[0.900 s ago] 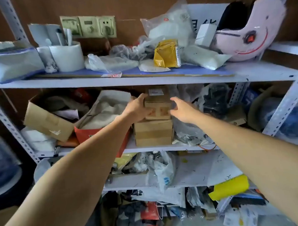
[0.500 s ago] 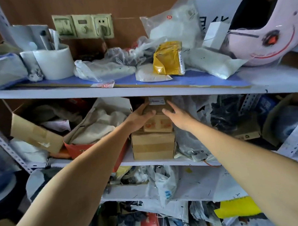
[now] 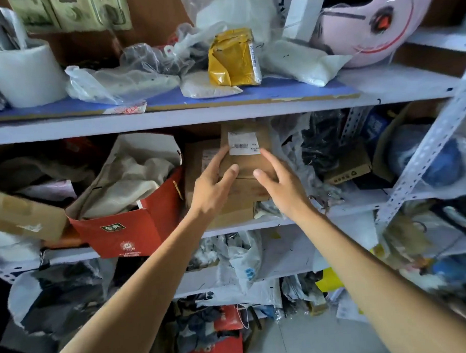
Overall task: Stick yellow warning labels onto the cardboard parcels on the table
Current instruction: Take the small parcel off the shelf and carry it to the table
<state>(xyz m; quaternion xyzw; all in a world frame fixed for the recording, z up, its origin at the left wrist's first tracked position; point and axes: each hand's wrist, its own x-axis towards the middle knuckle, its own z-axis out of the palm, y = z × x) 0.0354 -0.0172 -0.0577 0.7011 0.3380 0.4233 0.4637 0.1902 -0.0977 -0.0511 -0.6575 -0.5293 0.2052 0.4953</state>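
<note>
In the head view, two bare arms reach up from the bottom of the frame to the middle shelf (image 3: 242,225) of a messy metal rack. In the middle of the frame sits a small brown cardboard parcel (image 3: 248,159) with a white barcode sticker (image 3: 244,147) on its front. It is tipped forward a little and rests on top of other cardboard boxes (image 3: 241,202) stacked under it.

The left hand (image 3: 213,185) holds the parcel's left side. Its fingers (image 3: 220,158) curl along the left edge and the thumb presses on the front. The right hand (image 3: 279,183) holds the right side, with its thumb on the front and the fingers along the right edge. Both hands grip the parcel.

To the left of the hands, a red box (image 3: 127,231) holds crumpled paper. On the top shelf, upper middle of the frame, stands a yellow packet (image 3: 232,59) among clear plastic bags. A pink mask (image 3: 374,23) lies at the upper right. A white roll (image 3: 22,76) sits at the upper left.
</note>
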